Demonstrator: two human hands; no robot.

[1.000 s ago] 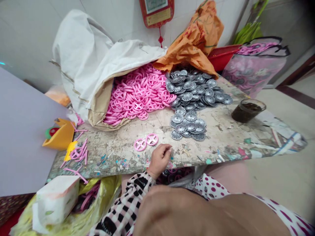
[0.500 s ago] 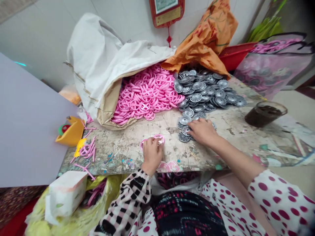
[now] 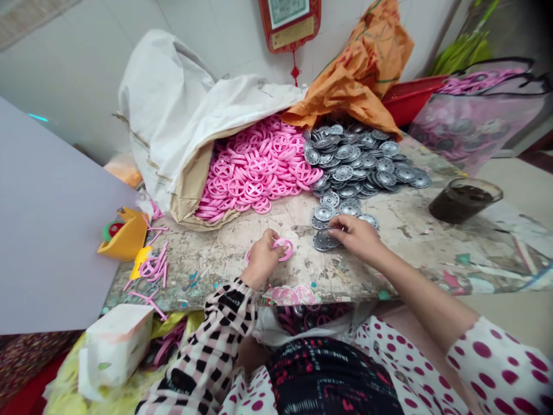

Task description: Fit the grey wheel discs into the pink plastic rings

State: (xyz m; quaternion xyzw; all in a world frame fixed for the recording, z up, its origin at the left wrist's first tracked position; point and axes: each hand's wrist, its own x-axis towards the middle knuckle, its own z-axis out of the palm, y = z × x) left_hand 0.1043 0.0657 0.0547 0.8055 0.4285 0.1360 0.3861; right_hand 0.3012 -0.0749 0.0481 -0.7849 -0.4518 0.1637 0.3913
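My left hand (image 3: 264, 257) is closed on a pink ring (image 3: 285, 249) low over the front of the worktable, with the edge of another pink ring showing at its left. To the right, my right hand (image 3: 356, 235) pinches a grey disc (image 3: 334, 235) above a few grey discs lying on the table. Behind the hands, a heap of pink spoked rings (image 3: 254, 167) spills from a white sack (image 3: 173, 115). Beside that heap lies a pile of grey discs (image 3: 345, 155), at the mouth of an orange bag (image 3: 358, 75).
A glass of dark liquid (image 3: 464, 199) stands at the right. Pink sticks and rings (image 3: 153, 268) lie at the left by a yellow container (image 3: 125, 233). Flat pink pieces (image 3: 294, 295) rest at the table's front edge. Below left is a white box (image 3: 118, 340).
My left hand has turned and shifted slightly up, showing more of the pink ring. The fingers of my right hand have lifted a grey disc a little.
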